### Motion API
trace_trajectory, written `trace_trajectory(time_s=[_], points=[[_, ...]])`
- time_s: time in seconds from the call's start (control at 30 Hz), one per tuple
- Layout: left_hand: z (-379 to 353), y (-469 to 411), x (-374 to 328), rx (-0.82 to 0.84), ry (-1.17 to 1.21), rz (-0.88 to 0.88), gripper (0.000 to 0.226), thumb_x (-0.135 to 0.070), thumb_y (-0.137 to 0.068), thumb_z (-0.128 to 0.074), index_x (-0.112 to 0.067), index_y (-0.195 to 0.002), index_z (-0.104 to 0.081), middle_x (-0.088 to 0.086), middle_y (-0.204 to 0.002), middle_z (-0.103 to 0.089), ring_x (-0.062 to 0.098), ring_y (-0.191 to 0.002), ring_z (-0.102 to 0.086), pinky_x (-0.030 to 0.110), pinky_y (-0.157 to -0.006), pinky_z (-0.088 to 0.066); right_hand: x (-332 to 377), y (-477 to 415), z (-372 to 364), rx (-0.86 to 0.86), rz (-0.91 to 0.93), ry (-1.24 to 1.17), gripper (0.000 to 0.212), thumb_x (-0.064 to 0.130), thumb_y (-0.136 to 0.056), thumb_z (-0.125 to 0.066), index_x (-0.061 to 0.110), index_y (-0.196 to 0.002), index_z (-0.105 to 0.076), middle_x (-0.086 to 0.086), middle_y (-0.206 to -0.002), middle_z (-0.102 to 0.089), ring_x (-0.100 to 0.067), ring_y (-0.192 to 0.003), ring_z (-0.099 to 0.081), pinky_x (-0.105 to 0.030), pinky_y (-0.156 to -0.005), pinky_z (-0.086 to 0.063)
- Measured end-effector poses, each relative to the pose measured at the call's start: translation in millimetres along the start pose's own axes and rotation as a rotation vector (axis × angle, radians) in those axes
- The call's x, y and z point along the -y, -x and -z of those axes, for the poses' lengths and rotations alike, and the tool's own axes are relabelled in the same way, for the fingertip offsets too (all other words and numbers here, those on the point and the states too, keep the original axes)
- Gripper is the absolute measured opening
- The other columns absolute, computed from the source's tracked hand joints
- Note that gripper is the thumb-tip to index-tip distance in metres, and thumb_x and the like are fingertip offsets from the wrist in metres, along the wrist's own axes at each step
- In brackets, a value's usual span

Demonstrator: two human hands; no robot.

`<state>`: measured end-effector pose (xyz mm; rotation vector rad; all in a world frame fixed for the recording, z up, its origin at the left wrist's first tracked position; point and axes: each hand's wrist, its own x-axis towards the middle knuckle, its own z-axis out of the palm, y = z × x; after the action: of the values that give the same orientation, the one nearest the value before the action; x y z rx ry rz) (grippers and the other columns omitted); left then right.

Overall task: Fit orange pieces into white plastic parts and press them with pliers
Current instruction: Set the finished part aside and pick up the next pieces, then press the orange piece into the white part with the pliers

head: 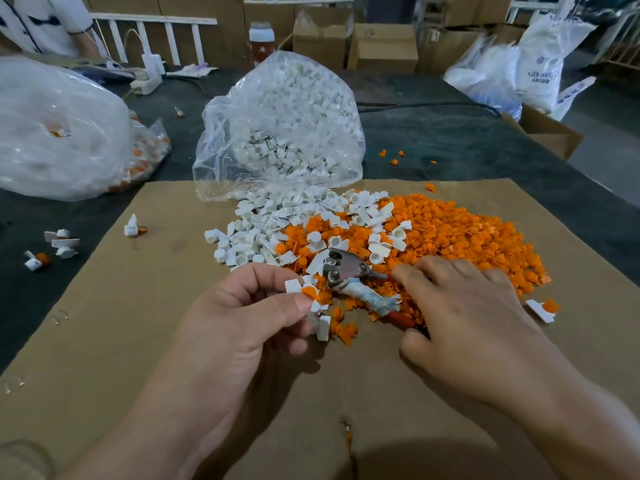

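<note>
Two hands are working over the cardboard sheet [104, 323]. Left hand [249, 317] is pinching a white part [293, 285] between thumb and forefinger, holding it just above the near edge of the piles. An orange piece [308, 292] is sitting against it at the thumb tip.

Right hand [464, 306] is lying palm down on the pliers [346, 270]. Its fingers are curling over the upper handle and the thumb is tucking under the red handle, so it is grasping the tool. The pliers are lying on the near side of the orange heap [467, 230], metal head pointing away and left among white bits. One handle is wearing a grubby white-blue wrap. Can't tell if the jaws are holding anything.

Loose white parts [256, 230] are spilling from the mouth of a clear bag [284, 126] sitting at the far edge of the cardboard. The orange heap is spreading to their right, and the two are mixing in the middle.

Fitted units [60, 242] are lying on the dark table [450, 140] off the cardboard's left edge. One more is lying on the cardboard near them, and another just right of the right hand. A second bag [52, 133] is lying far left. Another person [41, 22] is standing at the far left corner, and boxes [381, 46] are standing behind the table.
</note>
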<state>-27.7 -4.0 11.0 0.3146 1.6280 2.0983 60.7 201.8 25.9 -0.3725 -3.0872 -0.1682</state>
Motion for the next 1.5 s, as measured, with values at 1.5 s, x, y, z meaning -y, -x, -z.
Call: trace_trajectory(time_s=[1.5], points=[[0, -4, -9, -0.13, 0.182, -0.083, 0.015, -0.014, -0.058, -0.075, -0.019, -0.073, -0.074, 0.009, -0.066, -0.062, 0.012, -0.053, -0.06, 0.02, -0.041, -0.047, 14, 7, 7, -0.27, 0.214, -0.455, 0.056, 0.044, -0.074, -0.043, 0.031, -0.129, -0.045, 0.017, -0.118, -0.042, -0.007, -0.114, -0.041, -0.021, -0.091, -0.034]])
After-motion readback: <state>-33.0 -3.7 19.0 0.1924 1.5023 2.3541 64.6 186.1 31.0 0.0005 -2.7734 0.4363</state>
